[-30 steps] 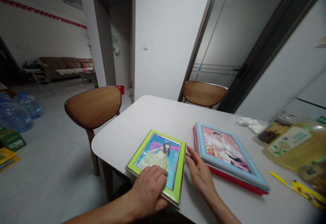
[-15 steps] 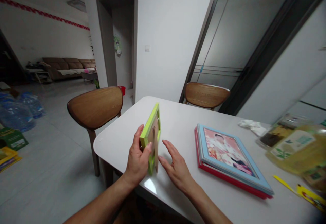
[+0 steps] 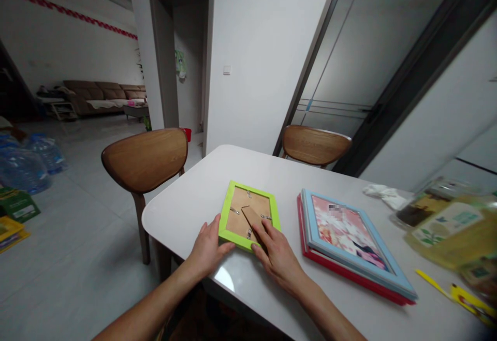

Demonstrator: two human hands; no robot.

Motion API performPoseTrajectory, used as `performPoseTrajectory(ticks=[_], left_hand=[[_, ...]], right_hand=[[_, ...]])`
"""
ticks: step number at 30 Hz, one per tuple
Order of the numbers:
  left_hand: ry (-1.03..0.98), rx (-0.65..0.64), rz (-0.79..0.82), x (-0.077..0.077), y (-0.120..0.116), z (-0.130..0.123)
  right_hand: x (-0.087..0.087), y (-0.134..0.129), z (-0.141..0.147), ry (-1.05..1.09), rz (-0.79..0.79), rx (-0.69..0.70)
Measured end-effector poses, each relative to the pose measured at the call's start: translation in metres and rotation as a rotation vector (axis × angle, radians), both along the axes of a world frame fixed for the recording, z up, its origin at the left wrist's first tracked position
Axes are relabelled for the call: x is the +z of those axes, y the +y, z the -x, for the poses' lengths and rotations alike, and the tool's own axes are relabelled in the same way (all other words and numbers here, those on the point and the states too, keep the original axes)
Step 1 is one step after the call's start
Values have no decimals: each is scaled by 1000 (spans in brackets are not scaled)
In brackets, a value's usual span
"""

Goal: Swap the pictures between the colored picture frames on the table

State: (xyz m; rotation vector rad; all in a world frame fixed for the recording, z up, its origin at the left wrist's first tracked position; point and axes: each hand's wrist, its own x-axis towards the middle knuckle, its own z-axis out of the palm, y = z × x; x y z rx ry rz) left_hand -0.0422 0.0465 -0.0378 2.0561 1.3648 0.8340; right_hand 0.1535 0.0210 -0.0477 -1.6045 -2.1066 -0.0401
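Note:
A lime-green picture frame [image 3: 226,207] lies back side up on the white table [image 3: 186,211]. Its brown backing board [image 3: 236,223] carries several small metal clips and a flat brown stand leg [image 3: 251,216]. My left hand [image 3: 206,249] grips the frame's near left corner, thumb on the near edge and fingers along the left side. Over the near right part, my right hand [image 3: 278,255] has its thumb and fingers closed around the lower end of the stand leg, which they partly hide. The frame's front faces down, out of sight.
Right of my hands, a light-blue framed photo [image 3: 349,232] tops a stack with a red frame [image 3: 361,281] below. Further right are a crumpled white tissue [image 3: 384,195], a large yellow-liquid bottle [image 3: 446,232] and a yellow tool [image 3: 433,281]. Wooden chairs [image 3: 147,157] stand beyond the table.
The green frame has gone from upright on its edge to lying flat, back up. My right hand has moved from beside it onto the stand leg; my left hand still holds its corner.

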Motion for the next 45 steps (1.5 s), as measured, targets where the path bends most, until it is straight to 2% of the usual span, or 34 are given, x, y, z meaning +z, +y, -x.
performPoseTrajectory(ticks=[6,12,15,18,24,29,33,38,45], left_hand=[[258,-17,-73,0,-2,-3],[403,-44,-71,3,-4,-4],[417,-83,-112,7,-3,-6],[396,-177,-167,10,-1,-9],[288,-271,-197,4,6,-10],[255,-252,-178,1,6,-10],[255,-257,-156,3,5,-10],[277,-257,-149,4,5,-9],[292,-254,-143,6,4,-9]], right_hand=[[2,-5,2,-57,-6,-19],[2,-8,1,-55,-54,3],[8,-3,-2,-54,9,31],[16,8,-3,-31,114,92],[20,28,3,39,219,158],[13,31,8,103,157,77],[16,31,3,101,125,-7],[23,39,-18,-94,120,-275],[20,54,-31,-159,153,-360]])
